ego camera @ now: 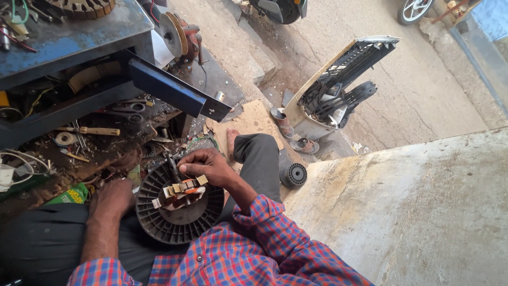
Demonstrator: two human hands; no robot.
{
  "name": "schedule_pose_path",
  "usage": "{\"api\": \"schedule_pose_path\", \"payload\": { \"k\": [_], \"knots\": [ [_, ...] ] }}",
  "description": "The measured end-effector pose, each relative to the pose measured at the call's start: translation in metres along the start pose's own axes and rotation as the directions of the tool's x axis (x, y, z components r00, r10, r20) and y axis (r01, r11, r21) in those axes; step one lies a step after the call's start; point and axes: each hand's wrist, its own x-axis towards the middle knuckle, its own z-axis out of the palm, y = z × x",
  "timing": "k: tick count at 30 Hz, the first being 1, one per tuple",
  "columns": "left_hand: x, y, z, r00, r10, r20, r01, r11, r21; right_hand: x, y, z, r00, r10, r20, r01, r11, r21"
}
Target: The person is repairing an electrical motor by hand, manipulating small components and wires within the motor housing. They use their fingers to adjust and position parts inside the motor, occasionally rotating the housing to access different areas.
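A round black blower wheel (159,222) with many fins rests on my lap, a small motor (182,191) with copper windings and a metal core sitting at its centre. My right hand (207,165) lies over the top of the motor, thumb and fingers closed on its upper edge by a dark shaft. My left hand (112,198) grips the wheel's left rim, fingers curled under it. My sleeves are red and blue plaid.
A blue metal workbench (69,37) stands at upper left, its angled blue bar (174,92) jutting toward me. Tools and wire scraps litter the low shelf (90,143). A black spool (293,173) and a white fan housing (338,85) lie right; concrete slab at right.
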Motion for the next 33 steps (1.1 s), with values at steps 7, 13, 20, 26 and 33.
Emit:
{"api": "schedule_pose_path", "payload": {
  "k": [7, 13, 20, 26, 33],
  "knots": [
    [-0.002, 0.003, -0.004, 1.0, 0.02, -0.008, -0.02, 1.0, 0.001, 0.001, -0.005, 0.003, 0.999, -0.045, -0.001, 0.045, 0.998, -0.049],
    [0.0, -0.004, 0.002, 0.982, 0.151, -0.111, -0.139, 0.984, 0.11, 0.001, -0.003, 0.004, 1.0, -0.015, -0.021, 0.012, 0.992, -0.124],
    [-0.002, -0.01, 0.006, 0.974, 0.183, -0.136, -0.174, 0.982, 0.075, -0.001, -0.005, 0.007, 0.999, -0.02, -0.031, 0.017, 0.995, -0.1],
    [-0.009, -0.008, 0.0, 0.979, 0.169, -0.112, -0.157, 0.981, 0.109, 0.001, -0.011, 0.011, 0.995, -0.093, 0.019, 0.094, 0.995, -0.017],
    [-0.014, -0.004, -0.007, 0.989, 0.133, -0.067, -0.123, 0.984, 0.13, 0.0, -0.012, 0.013, 0.995, -0.096, 0.015, 0.096, 0.995, -0.01]
  ]
}}
